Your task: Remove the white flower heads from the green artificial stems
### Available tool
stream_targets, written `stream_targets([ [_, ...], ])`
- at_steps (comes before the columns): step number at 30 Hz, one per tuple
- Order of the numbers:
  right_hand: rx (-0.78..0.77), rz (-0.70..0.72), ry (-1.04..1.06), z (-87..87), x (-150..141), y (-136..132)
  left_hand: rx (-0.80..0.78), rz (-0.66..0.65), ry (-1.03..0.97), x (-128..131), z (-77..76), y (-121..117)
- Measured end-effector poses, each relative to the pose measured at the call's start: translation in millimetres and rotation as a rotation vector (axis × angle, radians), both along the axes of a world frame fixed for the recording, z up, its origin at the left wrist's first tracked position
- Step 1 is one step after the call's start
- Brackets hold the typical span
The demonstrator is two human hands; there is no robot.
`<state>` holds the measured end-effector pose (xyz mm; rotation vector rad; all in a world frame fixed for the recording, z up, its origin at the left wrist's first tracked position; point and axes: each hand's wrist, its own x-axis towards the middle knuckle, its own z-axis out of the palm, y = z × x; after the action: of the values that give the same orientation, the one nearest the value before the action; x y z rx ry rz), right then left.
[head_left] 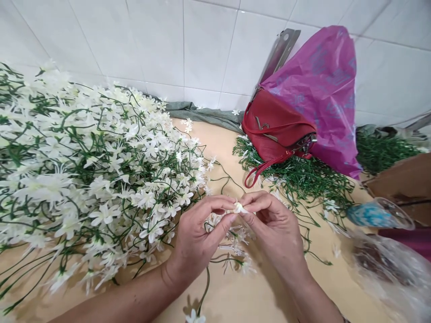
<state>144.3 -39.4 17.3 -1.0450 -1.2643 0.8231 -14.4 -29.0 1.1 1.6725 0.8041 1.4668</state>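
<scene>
My left hand (pixel 205 229) and my right hand (pixel 278 224) meet above the table, fingertips pinched together. Between them is a small white artificial flower (pixel 239 208), gripped from both sides and partly covered by my fingers. Below the hands, loose white blossoms on a green stem (pixel 235 260) lie on the tan tabletop (pixel 235 300). Close to my left hand rises a large pile of white artificial flowers (pixel 107 179) with green stems. Another single flower (pixel 195 317) shows at the bottom edge.
A red handbag (pixel 279 125) rests on green stems (pixel 310 179), with a purple plastic bag (pixel 326 89) behind it. At right are a blue-patterned plastic cup (pixel 373 214), a cardboard box (pixel 400 184) and a clear plastic bag (pixel 400 273). A tiled wall (pixel 208 45) stands behind.
</scene>
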Motion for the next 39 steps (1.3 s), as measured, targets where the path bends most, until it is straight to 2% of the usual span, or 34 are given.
stream_targets([
  [7,0.010,-0.037,-0.004,0.8,-2,0,-0.003,0.029,0.034,-4,0.8,3],
  [12,0.016,-0.100,-0.118,-0.7,-2,-3,-0.078,0.025,-0.031,-3,0.8,4],
  [17,-0.013,-0.154,-0.181,-2.0,-4,-4,-0.341,-0.047,-0.237,2,1.6,5],
  [20,-0.049,-0.166,-0.151,-0.3,-4,-3,-0.510,-0.005,-0.348,4,2.7,9],
  [23,-0.034,-0.175,-0.155,3.3,-4,-3,-0.586,0.033,-0.381,5,3.6,12],
  [26,-0.013,-0.124,-0.159,6.0,-7,-5,-0.580,0.036,-0.371,6,3.4,12],
  [29,-0.062,-0.093,-0.150,6.1,-10,-5,-0.520,0.012,-0.357,8,1.6,10],
  [33,-0.176,-0.112,-0.157,4.6,-11,-5,-0.458,-0.043,-0.334,10,-2.0,5],
  [39,-0.267,-0.138,-0.134,5.6,-9,-4,-0.345,-0.098,-0.249,7,-7.5,5],
])
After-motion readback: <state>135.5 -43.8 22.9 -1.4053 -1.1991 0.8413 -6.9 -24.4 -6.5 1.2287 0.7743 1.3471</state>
